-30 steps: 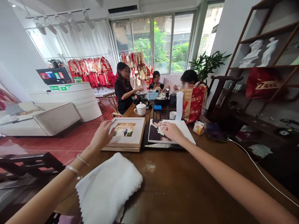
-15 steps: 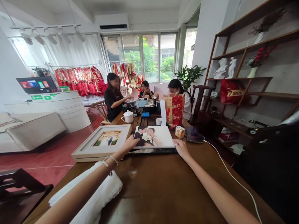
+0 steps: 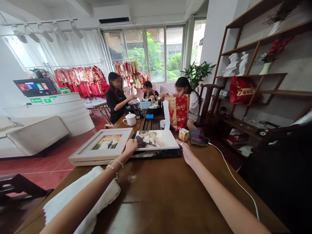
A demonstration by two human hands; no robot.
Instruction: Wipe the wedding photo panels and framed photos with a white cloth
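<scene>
A photo album (image 3: 158, 139) with a wedding picture on its cover lies in the middle of the long wooden table (image 3: 170, 195), its top board lifted a little off the dark base under it. My left hand (image 3: 129, 147) grips the album's near left corner. My right hand (image 3: 185, 150) grips its near right corner, and a ring shows on one finger. A framed photo in a pale wooden frame (image 3: 102, 148) lies just left of the album. A folded white cloth (image 3: 75, 198) lies under my left forearm at the table's near left edge.
A phone (image 3: 199, 140) on a white cable (image 3: 234, 182) and a small carton (image 3: 183, 134) lie right of the album. Behind stand a red bag (image 3: 179, 110), a white teapot (image 3: 130, 119) and tea ware. Three people sit at the far end. Shelves line the right wall.
My left hand left the framed photo and moved right to the album's left corner. My right hand slid from the album's cover to its right corner. The album's top has risen slightly.
</scene>
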